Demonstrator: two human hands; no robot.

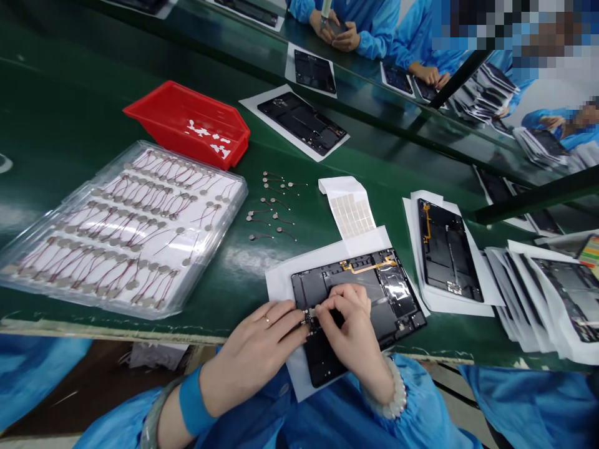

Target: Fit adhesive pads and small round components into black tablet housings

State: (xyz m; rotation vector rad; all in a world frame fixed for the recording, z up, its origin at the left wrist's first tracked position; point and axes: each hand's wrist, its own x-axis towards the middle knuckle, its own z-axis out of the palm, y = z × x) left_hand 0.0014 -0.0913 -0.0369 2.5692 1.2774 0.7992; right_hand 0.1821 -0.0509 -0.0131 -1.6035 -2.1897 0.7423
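Head view, looking down: my left hand and right hand close in a tight pinch on a small dark part on the left side of the black tablet back panel, though my fingers hide how it sits. The panel lies on a white paper sheet, probably to shield it from the green bench. Beyond the panel, within easy reach, are a clear tray of coin-shaped parts with red leads, loose coin parts set out singly, and a strip of pale pads; more panels lie to its right.
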